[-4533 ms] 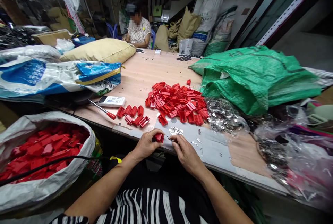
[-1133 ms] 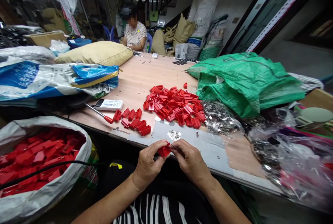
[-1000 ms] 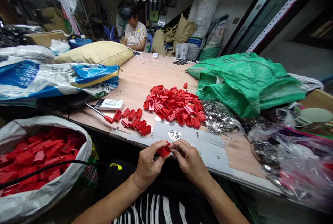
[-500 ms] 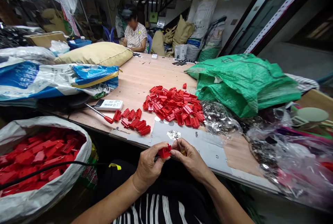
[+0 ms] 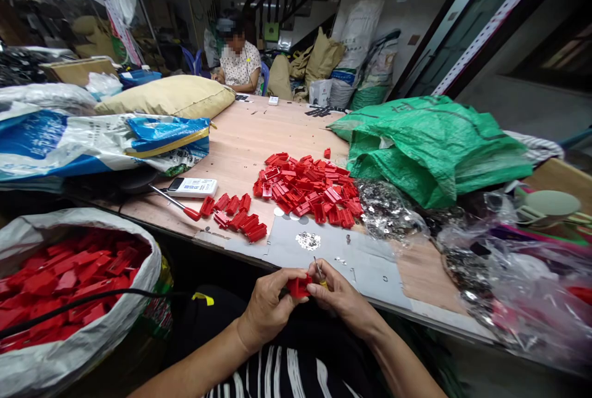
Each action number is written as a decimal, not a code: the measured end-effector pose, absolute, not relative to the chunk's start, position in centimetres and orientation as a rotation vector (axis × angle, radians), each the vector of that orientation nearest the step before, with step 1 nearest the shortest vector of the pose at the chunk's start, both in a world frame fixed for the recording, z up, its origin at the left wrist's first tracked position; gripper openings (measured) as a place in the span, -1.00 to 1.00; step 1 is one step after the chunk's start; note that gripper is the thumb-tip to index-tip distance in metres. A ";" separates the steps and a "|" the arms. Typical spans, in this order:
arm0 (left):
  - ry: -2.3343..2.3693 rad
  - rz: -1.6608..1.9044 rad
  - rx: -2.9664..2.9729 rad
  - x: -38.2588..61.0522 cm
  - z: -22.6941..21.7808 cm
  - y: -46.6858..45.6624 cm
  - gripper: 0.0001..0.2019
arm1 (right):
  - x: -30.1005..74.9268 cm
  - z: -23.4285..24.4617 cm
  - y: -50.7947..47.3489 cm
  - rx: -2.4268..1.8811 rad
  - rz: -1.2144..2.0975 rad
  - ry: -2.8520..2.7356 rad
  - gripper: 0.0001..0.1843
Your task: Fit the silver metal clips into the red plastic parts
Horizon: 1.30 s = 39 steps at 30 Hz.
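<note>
My left hand (image 5: pixel 271 302) is closed round a small red plastic piece (image 5: pixel 298 287), held just in front of the table's near edge. My right hand (image 5: pixel 340 296) touches the same piece and pinches a thin metal tool (image 5: pixel 317 267) that points upward. On the table beyond lie a small heap of shiny metal bits (image 5: pixel 308 240), a short row of red pieces (image 5: pixel 235 215) and a large pile of red pieces (image 5: pixel 309 188).
A white sack of red pieces (image 5: pixel 69 274) stands at my left. A red-handled screwdriver (image 5: pixel 178 203) and a remote control (image 5: pixel 192 187) lie by blue-white bags (image 5: pixel 92 142). A green bag (image 5: pixel 430 148) and clear bags of metal parts (image 5: pixel 499 274) are to the right. Another person (image 5: pixel 240 62) sits at the far end.
Both hands have come down and slightly nearer to me with the red piece. The thin tool now shows upright in my right hand.
</note>
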<state>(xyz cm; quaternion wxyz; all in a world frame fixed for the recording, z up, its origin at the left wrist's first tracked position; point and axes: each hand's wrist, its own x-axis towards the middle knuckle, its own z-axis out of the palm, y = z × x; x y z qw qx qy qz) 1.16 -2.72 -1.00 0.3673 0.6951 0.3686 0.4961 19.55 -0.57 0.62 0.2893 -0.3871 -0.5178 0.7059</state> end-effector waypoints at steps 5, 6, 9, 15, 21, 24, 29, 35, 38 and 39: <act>0.860 1.235 1.739 0.8 -1.0 -2.4 -0.68 | 19.6 0.5 -1.1 -0.987 1.975 -1.204 -0.67; 0.836 1.225 1.723 0.7 -0.9 -2.4 -0.69 | 19.6 0.4 -1.2 -0.969 1.997 -1.169 -0.66; 0.760 1.193 1.631 0.4 -0.8 -2.2 -0.71 | 19.3 0.4 -1.7 -0.906 2.049 -1.097 -0.61; 0.753 1.161 1.164 0.3 -1.4 -1.7 -0.71 | 19.4 1.1 -0.3 -1.048 1.942 -1.351 -0.61; 0.845 1.250 0.874 0.5 -1.7 -0.9 -0.72 | 21.7 2.1 5.2 -1.675 0.708 -2.002 -0.89; 0.865 1.266 0.853 0.3 -1.7 -0.7 -0.72 | 22.2 1.8 7.0 -1.803 0.478 -2.133 -0.90; 0.880 1.264 0.834 0.4 -1.7 -0.7 -0.73 | 21.7 0.7 7.8 -1.816 0.455 -2.161 -0.92; 0.886 1.262 0.811 0.5 -1.7 -0.5 -0.73 | 21.2 0.3 8.0 -1.794 0.481 -2.150 -0.99; 0.876 1.272 0.790 0.4 -1.8 -0.5 -0.72 | 21.4 0.4 8.0 -1.757 0.520 -2.131 -0.99; 0.870 1.276 0.776 0.4 -1.7 -0.6 -0.72 | 21.5 0.4 8.0 -1.744 0.535 -2.122 -0.99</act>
